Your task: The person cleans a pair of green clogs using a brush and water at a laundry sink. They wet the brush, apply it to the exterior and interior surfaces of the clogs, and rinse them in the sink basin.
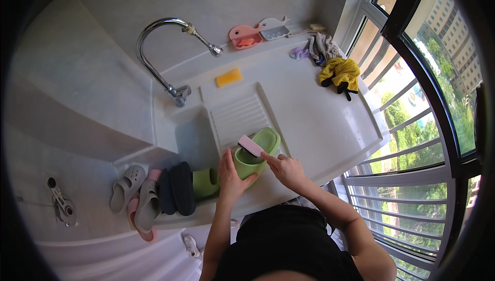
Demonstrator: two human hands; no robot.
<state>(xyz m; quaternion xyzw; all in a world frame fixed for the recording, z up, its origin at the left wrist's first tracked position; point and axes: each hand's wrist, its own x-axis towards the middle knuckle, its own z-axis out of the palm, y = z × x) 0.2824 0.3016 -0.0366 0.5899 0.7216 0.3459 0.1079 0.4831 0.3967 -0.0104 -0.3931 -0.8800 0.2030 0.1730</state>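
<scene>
A green slide slipper (272, 139) rests over the lower part of the ribbed washboard (239, 116). My left hand (231, 178) grips the slipper around its strap end. In my right hand (285, 168) is a pink-backed scrub brush (250, 145), its head lying across the slipper's opening and its bristles mostly hidden. Left of my left hand, a second green slipper (204, 182) sits at the front of the sink basin, partly covered by that hand. Water (195, 132) stands in the basin.
Dark slippers (183, 188), grey clogs (148, 205) and pink slippers (152, 235) crowd the left front edge. A chrome faucet (145, 55) arches over the basin. A yellow sponge (229, 77), whale-shaped soap dishes (246, 37) and a yellow cloth item (340, 73) lie farther back. Barred windows (410, 130) flank the right.
</scene>
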